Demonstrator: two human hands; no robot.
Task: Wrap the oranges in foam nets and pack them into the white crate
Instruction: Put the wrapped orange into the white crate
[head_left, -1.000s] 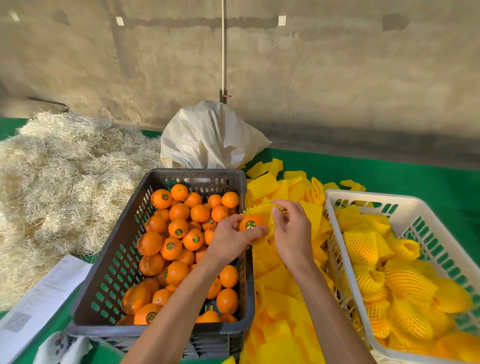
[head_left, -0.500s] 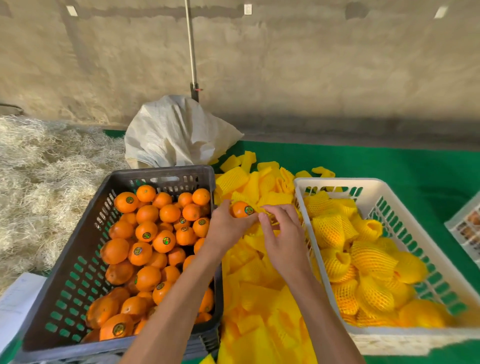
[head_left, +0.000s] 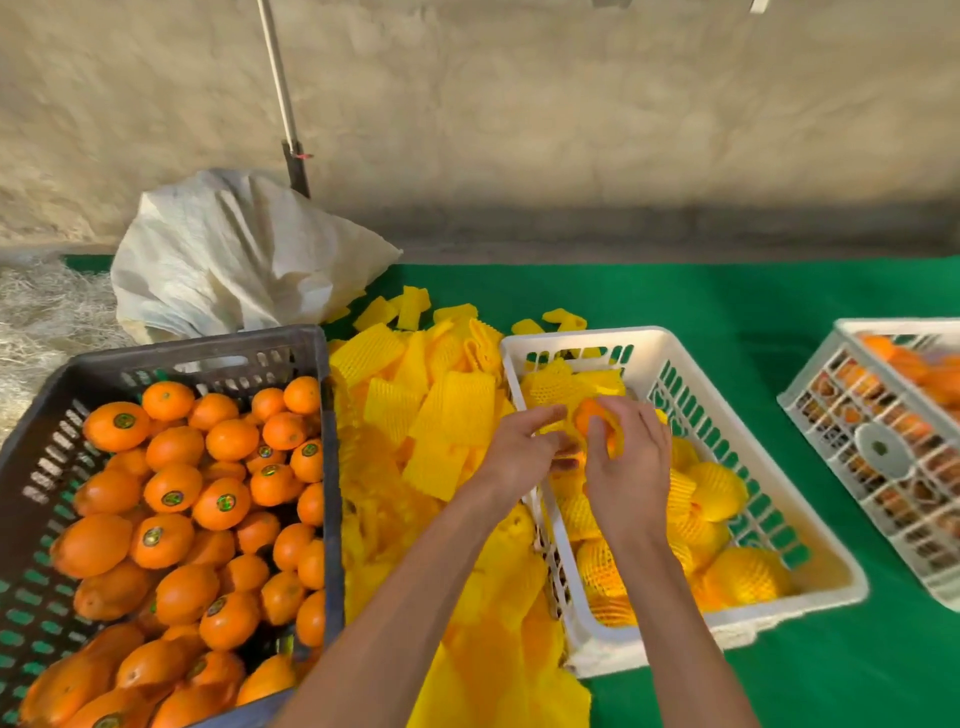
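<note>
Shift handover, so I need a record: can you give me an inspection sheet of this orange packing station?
Surface: green mat.
Job's things: dark crate full of bare oranges; loose yellow foam nets piled between crates; white crate holding netted oranges; one orange, partly netted, held above it.
Clutter: white sack; straw at left; second white crate of oranges at right.
Grippers: left hand pinches the net; right hand grips the orange.
Cables: nothing seen.
Surroundings: rough wall; pole leaning against it.
</note>
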